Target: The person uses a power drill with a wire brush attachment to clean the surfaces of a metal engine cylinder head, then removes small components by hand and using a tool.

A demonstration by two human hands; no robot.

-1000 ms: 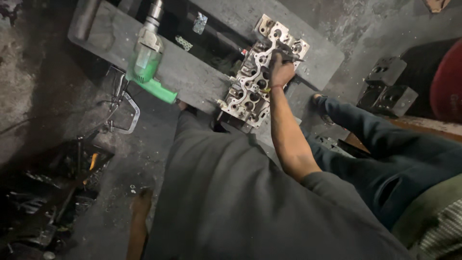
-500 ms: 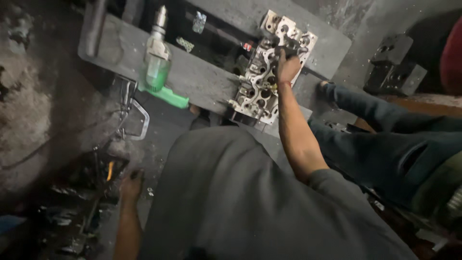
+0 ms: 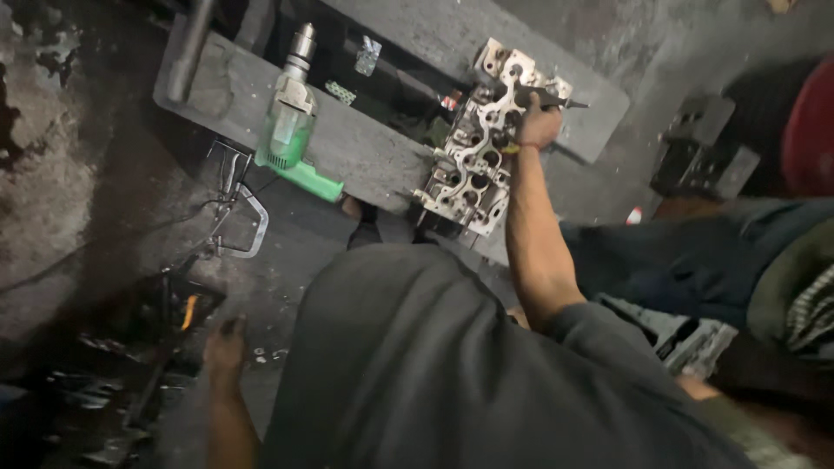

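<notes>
The right hand [image 3: 539,126] reaches forward on a nearly straight arm, forearm bare, and is clenched around a dark slim tool [image 3: 546,97] whose shaft pokes out to the right past the knuckles, lying roughly level across the view. The hand sits on the far end of a metal cylinder head [image 3: 478,161], a pale casting full of round ports and bolt holes. The casting's long axis runs diagonally, from the near-left end by the person's dark shirt up to the far-right end under the hand, and it rests across two grey beams of the surface [image 3: 373,148], bridging the dark gap between them.

The left hand [image 3: 224,343] hangs low on the near left, arm bent down toward the grimy floor [image 3: 61,191], close to a heap of dark scrap; it is dim, and whether it grips anything I cannot tell.

A green electric drill [image 3: 291,139] lies on the nearer beam, chuck pointing away, well apart from the head.
</notes>
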